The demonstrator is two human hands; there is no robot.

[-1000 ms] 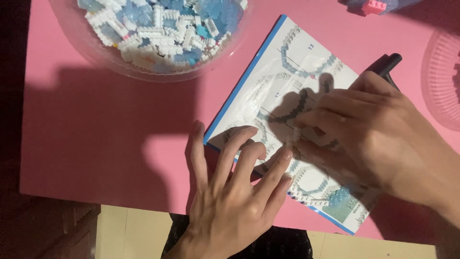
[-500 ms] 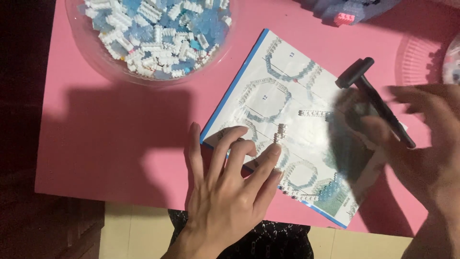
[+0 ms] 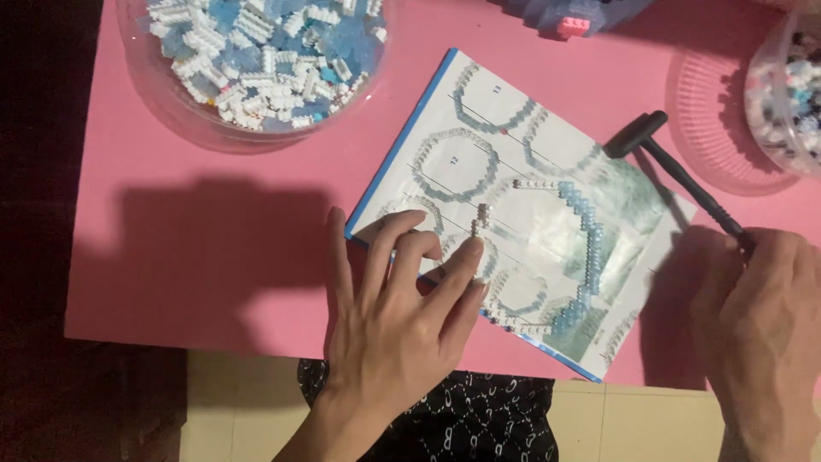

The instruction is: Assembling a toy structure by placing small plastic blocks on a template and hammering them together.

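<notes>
Two short strips of tiny bricks (image 3: 578, 257) lie on the instruction sheet (image 3: 513, 171), mid-table on the pink table (image 3: 214, 257). Left hand (image 3: 398, 316) rests flat, fingers spread, on the sheet's near-left corner — grasping nothing. Right hand (image 3: 761, 334), near right, clamps the small black hammer (image 3: 676, 171) by its handle. Clear bowl of bricks (image 3: 256, 60) sits far left.

Left hand (image 3: 389, 321) splayed, right hand (image 3: 761, 329) curled

left hand (image 3: 389, 316) flat on instruction sheet (image 3: 522, 205) | right hand (image 3: 761, 316) grips small black hammer (image 3: 676, 171)
</notes>
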